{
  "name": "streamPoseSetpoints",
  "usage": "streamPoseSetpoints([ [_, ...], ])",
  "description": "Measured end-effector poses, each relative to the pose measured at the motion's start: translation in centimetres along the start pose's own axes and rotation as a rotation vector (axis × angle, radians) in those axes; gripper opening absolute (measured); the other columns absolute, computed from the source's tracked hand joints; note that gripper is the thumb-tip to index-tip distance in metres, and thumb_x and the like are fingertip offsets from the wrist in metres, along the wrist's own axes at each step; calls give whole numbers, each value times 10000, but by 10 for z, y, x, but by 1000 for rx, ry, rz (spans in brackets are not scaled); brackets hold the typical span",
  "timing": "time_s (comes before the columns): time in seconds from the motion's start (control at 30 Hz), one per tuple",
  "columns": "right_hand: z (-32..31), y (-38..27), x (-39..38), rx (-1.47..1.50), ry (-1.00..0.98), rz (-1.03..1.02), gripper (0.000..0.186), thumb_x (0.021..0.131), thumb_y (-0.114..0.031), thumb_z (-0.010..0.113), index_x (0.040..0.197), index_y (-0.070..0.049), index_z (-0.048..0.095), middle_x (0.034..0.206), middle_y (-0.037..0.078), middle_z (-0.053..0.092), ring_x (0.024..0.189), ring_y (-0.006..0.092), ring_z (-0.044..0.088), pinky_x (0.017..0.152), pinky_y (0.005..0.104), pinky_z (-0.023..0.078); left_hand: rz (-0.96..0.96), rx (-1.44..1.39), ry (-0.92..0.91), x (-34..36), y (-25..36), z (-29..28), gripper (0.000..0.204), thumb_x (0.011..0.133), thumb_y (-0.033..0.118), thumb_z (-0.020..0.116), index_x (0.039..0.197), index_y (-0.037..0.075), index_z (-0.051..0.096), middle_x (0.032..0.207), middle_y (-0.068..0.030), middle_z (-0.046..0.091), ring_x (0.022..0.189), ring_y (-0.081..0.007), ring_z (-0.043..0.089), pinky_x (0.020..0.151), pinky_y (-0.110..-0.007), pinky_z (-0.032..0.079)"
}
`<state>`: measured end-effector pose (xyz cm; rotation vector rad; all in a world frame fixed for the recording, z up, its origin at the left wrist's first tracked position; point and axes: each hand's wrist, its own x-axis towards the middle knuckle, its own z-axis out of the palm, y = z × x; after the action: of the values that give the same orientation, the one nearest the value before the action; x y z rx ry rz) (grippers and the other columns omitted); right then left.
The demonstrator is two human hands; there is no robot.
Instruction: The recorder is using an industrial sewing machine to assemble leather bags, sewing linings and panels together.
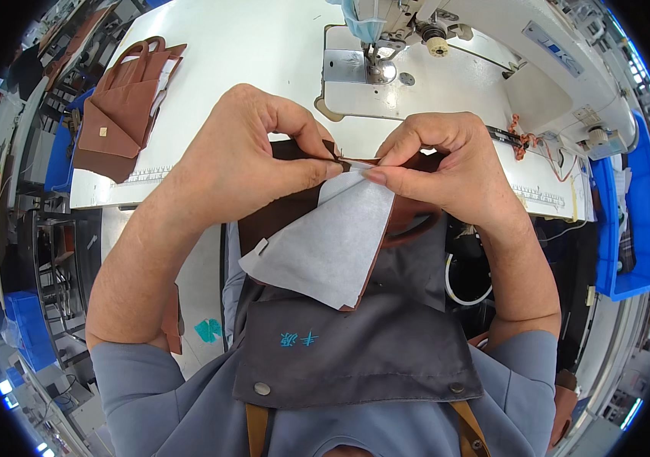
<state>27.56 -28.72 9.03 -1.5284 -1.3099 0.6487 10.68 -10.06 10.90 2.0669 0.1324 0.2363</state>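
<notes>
My left hand (252, 148) and my right hand (447, 160) are raised close together over my lap. Thumb and forefinger of each pinch the upper edge of a brown leather bag piece (283, 217). From that edge hangs a flap with a whitish backing (329, 240), its brown rim showing along the right side. A curved brown handle (413, 228) shows below my right hand. What lies exactly between the fingertips is too small to make out. The lower part of the piece rests against my dark grey apron (355, 350).
A white sewing machine (523, 53) stands on the white table (256, 57) ahead, its needle area (378, 68) just beyond my hands. A finished-looking brown handbag (123, 110) lies at the table's left. Blue bins (630, 221) stand at right and left.
</notes>
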Motion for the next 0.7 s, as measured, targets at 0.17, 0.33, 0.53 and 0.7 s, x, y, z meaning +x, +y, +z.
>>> streamPoseSetpoints([
  [0.17, 3, -4, -2, 11, 19, -4, 162, 836, -94, 832, 759, -25, 707, 746, 24, 707, 705, 66, 622, 654, 234, 508, 9, 23, 8, 2, 5, -2, 97, 748, 14, 822, 746, 6, 726, 834, -101, 744, 817, -140, 694, 800, -283, 529],
  [0.33, -1, 7, 1, 11, 49, -2, 174, 850, -68, 815, 825, -27, 648, 747, -1, 669, 706, 47, 587, 658, 223, 489, 8, 108, -11, 16, -1, -2, 122, 766, 38, 816, 748, 3, 700, 832, -90, 742, 821, -121, 681, 797, -270, 520],
  [0.53, -22, 43, 25, -48, 68, 14, 214, 863, -41, 789, 934, -48, 587, 747, -1, 640, 707, 46, 570, 653, 231, 467, -11, 150, 45, 65, -40, 7, 317, 788, 98, 836, 994, 38, 603, 829, -52, 746, 827, -78, 624, 807, -259, 477],
  [0.7, -39, 77, 51, -287, 29, -48, 193, 902, -49, 745, 1067, -43, 645, 804, 17, 620, 724, 101, 569, 688, 267, 465, -3, 213, 92, 109, -97, 19, 431, 750, 184, 887, 1058, 37, 624, 850, -91, 749, 825, -184, 684, 761, -312, 530],
])
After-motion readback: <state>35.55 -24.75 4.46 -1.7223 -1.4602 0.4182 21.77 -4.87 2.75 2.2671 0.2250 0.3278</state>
